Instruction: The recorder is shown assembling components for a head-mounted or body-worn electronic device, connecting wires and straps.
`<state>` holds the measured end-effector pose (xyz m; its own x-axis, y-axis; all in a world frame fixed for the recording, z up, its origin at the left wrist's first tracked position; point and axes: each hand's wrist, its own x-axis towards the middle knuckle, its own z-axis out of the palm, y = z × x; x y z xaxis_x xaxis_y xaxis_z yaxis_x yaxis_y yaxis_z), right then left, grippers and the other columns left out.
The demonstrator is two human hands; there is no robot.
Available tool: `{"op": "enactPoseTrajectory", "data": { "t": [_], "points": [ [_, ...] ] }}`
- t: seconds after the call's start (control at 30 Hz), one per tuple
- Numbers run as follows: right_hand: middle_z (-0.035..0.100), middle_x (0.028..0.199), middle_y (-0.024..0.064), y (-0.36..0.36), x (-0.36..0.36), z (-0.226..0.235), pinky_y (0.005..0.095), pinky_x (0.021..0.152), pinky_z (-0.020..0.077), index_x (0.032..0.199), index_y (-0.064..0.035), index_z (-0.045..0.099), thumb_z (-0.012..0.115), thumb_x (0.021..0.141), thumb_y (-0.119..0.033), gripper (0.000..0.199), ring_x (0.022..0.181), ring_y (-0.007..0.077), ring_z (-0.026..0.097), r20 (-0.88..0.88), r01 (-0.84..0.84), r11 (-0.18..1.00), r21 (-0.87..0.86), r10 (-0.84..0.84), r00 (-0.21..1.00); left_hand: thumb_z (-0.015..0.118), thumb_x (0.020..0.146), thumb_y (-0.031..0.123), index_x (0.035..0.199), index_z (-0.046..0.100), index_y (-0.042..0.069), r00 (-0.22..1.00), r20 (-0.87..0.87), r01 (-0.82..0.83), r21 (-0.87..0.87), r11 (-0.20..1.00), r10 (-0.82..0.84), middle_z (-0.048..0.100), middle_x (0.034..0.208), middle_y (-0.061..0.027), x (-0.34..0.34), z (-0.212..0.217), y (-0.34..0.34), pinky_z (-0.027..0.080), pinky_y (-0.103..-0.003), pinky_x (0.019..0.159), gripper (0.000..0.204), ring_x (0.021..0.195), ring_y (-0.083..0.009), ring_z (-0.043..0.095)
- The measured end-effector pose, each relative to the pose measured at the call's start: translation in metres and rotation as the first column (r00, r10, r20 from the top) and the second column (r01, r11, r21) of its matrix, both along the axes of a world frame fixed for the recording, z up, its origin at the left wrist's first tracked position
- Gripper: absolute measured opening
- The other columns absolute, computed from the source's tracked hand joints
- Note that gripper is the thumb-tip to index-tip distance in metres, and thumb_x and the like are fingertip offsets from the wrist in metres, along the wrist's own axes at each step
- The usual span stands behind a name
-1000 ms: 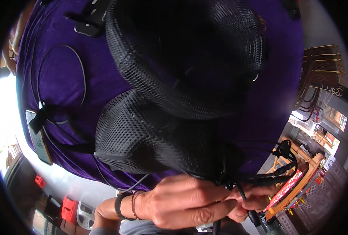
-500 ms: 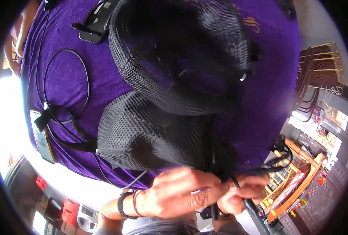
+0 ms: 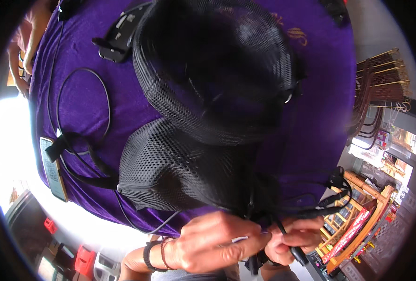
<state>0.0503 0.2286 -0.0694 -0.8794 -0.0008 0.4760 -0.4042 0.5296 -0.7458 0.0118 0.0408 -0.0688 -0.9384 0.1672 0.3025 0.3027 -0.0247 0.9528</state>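
Close together at the near edge of the purple-covered table, both my hands are at work on black cables. My left hand (image 3: 219,241) is closed, thumb and fingers pinched at a dark cable whose grip point is partly hidden. Beside it, my right hand (image 3: 297,239) has its fingers curled around a black cable (image 3: 283,229) with a thick end pointing down. More black cord (image 3: 327,210) loops off to the right of it. Just beyond my hands lies a black mesh bag (image 3: 165,164) with a strap, and behind that stands a larger, open-topped black mesh bag (image 3: 170,103).
On the purple cloth (image 3: 83,89) at left lie a looped thin cable (image 3: 108,100) and a phone (image 3: 54,173) at the edge. A black device (image 3: 116,40) sits farther back. Another person's arm (image 3: 22,65) shows at far left. Wooden racks (image 3: 358,220) stand at right.
The view has shifted slightly, so the table and bags sit a little lower. My hands stay together on the cables, with small finger movements in the right hand.
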Motion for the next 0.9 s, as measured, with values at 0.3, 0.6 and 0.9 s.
{"op": "enactPoseTrajectory", "data": {
  "t": [0.3, 0.6, 0.9],
  "points": [
    [0.050, 0.068, 0.0047, -0.003, 0.009, 0.006, 0.0337, 0.075, 0.0387, 0.064, -0.0090, 0.048, 0.057, 0.081, -0.035, 0.033, 0.073, 0.0198, 0.049, 0.076, 0.040, 0.986, 0.161, -0.053, 0.996, 0.065, 0.067, -0.004, 0.095, 0.068, -0.001, 0.994, 0.007, 0.106, -0.015, 0.994, -0.106, 0.064, 0.088, -0.0089, 0.004, -0.004, -0.002, 0.054, -0.027, 0.059, 0.028, 0.072, -0.0183, 0.063],
    [0.063, 0.074, 0.0060, -0.014, -0.025, 0.005, 0.0228, 0.043, 0.0439, 0.077, -0.0034, 0.070, 0.080, 0.064, -0.004, 0.016, 0.053, 0.0114, 0.059, 0.113, 0.153, 0.965, 0.212, -0.180, 0.977, 0.059, 0.068, -0.016, 0.092, 0.065, -0.003, 0.981, 0.172, -0.062, -0.174, 0.983, 0.092, 0.064, 0.083, -0.0110, 0.010, -0.010, 0.017, 0.051, -0.026, 0.057, 0.028, 0.069, -0.0197, 0.063],
    [0.063, 0.072, 0.0070, -0.018, -0.025, 0.034, 0.0255, 0.047, 0.0499, 0.088, -0.0031, 0.068, 0.073, 0.065, -0.003, 0.024, 0.058, 0.0152, 0.063, 0.228, -0.177, 0.974, 0.144, 0.141, 0.963, 0.068, 0.064, -0.009, 0.084, 0.066, -0.002, 0.993, 0.097, -0.047, -0.214, 0.976, 0.069, 0.065, 0.080, -0.0121, 0.010, -0.002, 0.000, 0.051, -0.027, 0.058, 0.022, 0.071, -0.0219, 0.065]
  ]
}}
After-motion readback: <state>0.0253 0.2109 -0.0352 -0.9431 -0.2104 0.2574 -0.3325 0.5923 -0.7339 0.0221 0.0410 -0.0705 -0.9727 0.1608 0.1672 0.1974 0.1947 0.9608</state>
